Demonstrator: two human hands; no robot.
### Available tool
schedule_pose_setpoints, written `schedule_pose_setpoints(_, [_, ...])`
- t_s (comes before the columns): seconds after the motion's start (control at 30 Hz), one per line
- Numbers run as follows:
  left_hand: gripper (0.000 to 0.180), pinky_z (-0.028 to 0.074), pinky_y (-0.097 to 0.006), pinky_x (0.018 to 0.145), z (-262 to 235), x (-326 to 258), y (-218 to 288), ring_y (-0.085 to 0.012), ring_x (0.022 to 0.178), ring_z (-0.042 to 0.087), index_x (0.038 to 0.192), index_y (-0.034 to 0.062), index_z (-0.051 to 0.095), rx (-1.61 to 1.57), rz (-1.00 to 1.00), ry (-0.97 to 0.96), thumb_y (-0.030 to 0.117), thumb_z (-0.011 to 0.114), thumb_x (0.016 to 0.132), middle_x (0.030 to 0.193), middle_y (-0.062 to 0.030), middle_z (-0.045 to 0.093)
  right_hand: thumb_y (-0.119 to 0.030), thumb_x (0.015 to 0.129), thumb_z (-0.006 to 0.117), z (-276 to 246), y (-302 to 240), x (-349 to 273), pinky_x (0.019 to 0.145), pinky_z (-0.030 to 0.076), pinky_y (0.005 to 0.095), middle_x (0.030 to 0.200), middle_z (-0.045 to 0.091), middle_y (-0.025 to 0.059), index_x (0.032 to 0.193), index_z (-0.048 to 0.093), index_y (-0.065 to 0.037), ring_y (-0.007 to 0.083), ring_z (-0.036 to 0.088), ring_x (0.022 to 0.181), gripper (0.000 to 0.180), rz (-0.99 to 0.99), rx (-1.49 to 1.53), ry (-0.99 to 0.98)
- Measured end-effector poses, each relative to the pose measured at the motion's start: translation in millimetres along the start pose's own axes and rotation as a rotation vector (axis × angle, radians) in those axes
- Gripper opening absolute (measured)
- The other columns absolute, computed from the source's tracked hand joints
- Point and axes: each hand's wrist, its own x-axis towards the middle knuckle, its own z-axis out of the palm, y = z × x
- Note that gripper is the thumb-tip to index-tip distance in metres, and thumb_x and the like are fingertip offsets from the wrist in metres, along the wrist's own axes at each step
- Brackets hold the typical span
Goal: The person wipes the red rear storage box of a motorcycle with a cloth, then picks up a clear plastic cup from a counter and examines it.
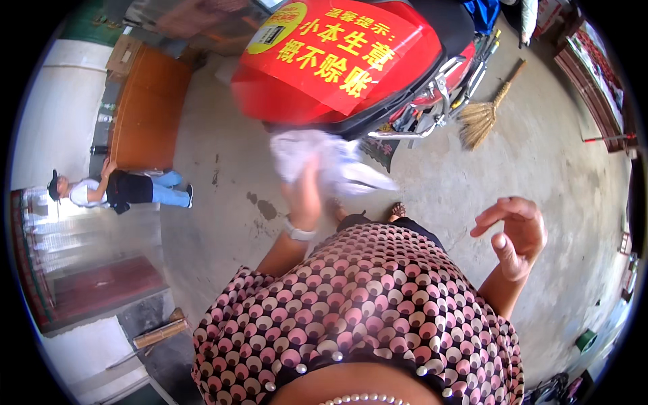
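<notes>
A crumpled white cloth (297, 152) is in my left hand (307, 199), which is blurred by motion and wears a pale band at the wrist. The cloth spreads just below the end of a red motorbike's rounded body (263, 101), and I cannot tell whether the two touch. On top of that red body lies a red sheet (337, 50) with yellow printing and a round yellow label. My right hand (516, 233) is raised at the right, away from the motorbike. Its fingers are curved and apart, with nothing between them.
A straw broom (482, 121) lies on the concrete floor (540, 162) right of the motorbike. At the left, a person (131, 189) stands beside a large orange-brown wooden cabinet (148, 108). Dark wooden furniture (594, 84) lines the far right.
</notes>
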Motion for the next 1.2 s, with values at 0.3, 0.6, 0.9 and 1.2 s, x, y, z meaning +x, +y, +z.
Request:
schedule_pose_setpoints(0.3, [0.030,0.049,-0.036,0.090,-23,15,42,-0.0210,0.107,0.059,0.121,-0.0026,0.055,-0.393,0.064,0.136,0.003,0.054,0.091,0.120,-0.0114,0.060,-0.004,0.084,0.066,28,53,37,0.074,0.054,0.0310,0.092,0.067,0.0106,0.121,0.057,-0.001,0.0195,0.067,0.083,0.039,0.111,-0.026,-0.277])
schedule_pose_setpoints(0.6, [0.037,0.049,-0.036,0.078,8,0,80,-0.0288,0.087,0.065,0.105,-0.0011,0.062,0.537,0.256,-0.949,0.008,0.070,0.070,0.094,-0.0151,0.067,0.004,0.075,0.065,96,114,28,0.098,0.045,0.0342,0.125,0.057,0.0119,0.134,0.048,-0.005,0.0211,0.056,0.117,0.062,0.070,0.120,-0.338])
schedule_pose_setpoints(0.9, [0.030,0.039,-0.040,0.104,21,104,78,-0.0318,0.120,0.054,0.120,-0.0047,0.060,0.723,0.964,-0.315,0.006,0.056,0.092,0.124,-0.0172,0.061,-0.009,0.085,0.062,65,190,4,0.085,0.051,0.0305,0.113,0.060,0.0112,0.134,0.041,-0.003,0.0184,0.060,0.100,0.054,0.709,0.399,0.414])
schedule_pose_setpoints(1.2, [0.031,0.044,-0.042,0.100,44,112,56,-0.0342,0.114,0.060,0.113,-0.0015,0.066,0.911,1.064,-0.155,0.013,0.051,0.090,0.117,-0.0194,0.065,-0.015,0.093,0.059,42,182,48,0.070,0.049,0.0252,0.101,0.062,0.0011,0.124,0.051,-0.005,0.0092,0.058,0.084,0.033,0.632,0.634,0.672])
